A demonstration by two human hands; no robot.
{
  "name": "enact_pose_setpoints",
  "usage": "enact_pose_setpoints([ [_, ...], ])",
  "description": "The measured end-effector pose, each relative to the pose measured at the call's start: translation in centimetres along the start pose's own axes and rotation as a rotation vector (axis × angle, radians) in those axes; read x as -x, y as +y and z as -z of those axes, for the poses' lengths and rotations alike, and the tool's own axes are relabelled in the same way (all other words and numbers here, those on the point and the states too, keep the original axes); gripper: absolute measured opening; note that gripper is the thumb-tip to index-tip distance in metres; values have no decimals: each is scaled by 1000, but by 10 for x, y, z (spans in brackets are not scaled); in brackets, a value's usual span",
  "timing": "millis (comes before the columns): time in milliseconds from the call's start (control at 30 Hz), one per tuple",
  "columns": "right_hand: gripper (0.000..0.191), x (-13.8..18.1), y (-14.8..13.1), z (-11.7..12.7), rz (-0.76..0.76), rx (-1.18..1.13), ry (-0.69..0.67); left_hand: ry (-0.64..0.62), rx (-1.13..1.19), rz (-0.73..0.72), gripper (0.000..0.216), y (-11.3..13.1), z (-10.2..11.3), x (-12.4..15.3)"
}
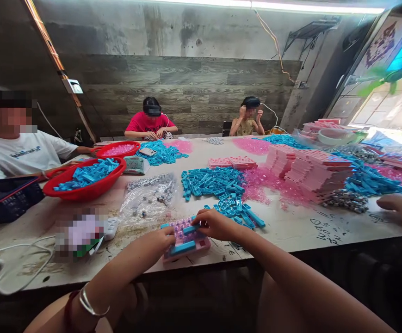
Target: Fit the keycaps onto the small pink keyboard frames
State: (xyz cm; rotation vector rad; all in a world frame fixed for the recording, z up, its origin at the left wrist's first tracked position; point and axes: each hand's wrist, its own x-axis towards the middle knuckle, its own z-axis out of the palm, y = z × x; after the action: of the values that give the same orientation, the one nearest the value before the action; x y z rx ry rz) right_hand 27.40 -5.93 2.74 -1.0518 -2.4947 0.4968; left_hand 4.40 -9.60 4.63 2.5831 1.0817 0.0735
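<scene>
A pink plastic tray (pixel 204 247) lies at the table's near edge, set with small clear purple-pink pieces (pixel 182 225) and long blue plastic strips (pixel 182 248). At its left side, my left hand (pixel 161 240) has its fingers curled on the tray, with a blue end showing just beyond them. My right hand (pixel 216 224) pinches a blue plastic strip (pixel 191 229) over the tray's right part. Behind my right hand spread loose blue troughs (pixel 233 206), some showing their hollow side. The undersides of both hands are hidden.
A blue heap (pixel 213 180), pink clear pieces (pixel 256 185) and stacked pink trays (pixel 320 173) lie ahead. Leftward are a clear bag (pixel 148 199), a red basket (pixel 83 192) and a white cable (pixel 30 282). Co-workers sit around; another person's hand (pixel 398 203) reaches in at right.
</scene>
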Motion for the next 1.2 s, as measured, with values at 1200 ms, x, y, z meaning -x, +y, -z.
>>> enact_pose_setpoints([
  [1200,26,1,0,2,5,-20,-28,227,172,6,25,6,-1,-4],
])
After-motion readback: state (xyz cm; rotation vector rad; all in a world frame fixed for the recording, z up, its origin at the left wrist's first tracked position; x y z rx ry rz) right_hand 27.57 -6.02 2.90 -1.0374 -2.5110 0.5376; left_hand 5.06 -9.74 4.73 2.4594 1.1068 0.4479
